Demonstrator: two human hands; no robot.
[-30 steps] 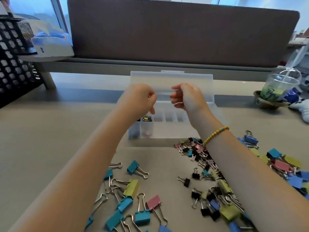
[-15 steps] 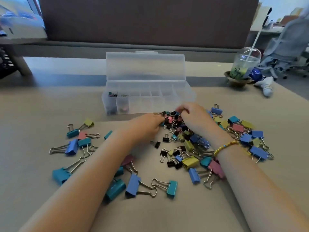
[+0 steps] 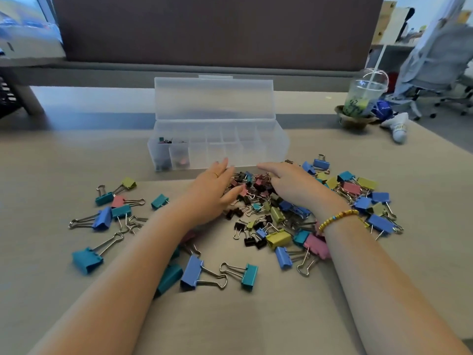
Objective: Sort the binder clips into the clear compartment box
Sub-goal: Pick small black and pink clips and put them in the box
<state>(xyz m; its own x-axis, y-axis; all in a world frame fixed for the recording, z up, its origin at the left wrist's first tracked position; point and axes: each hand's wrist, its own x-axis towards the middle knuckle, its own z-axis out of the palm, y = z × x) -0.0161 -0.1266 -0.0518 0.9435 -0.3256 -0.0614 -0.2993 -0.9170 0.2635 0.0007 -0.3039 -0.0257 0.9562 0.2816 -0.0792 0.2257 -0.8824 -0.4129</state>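
The clear compartment box [image 3: 256,155] stands open in the middle of the table, lid upright, with small clips in its two leftmost compartments. A heap of small binder clips [image 3: 256,198] in black, pink, green and blue lies just in front of it. My left hand [image 3: 212,190] rests on the heap's left side with fingers straight. My right hand [image 3: 289,183], a beaded bracelet on its wrist, lies flat on the heap's right side. Neither hand holds a clip that I can see.
Large blue, teal, pink and green clips [image 3: 107,216] are scattered at the left and front, more at the right [image 3: 368,201]. A plastic drink cup [image 3: 363,98] in a bowl stands at the back right. A brown partition [image 3: 217,29] closes the table's far edge.
Both hands came down from above the box to the clip heap. Since half a second ago their fingers have spread out flat over the small clips.
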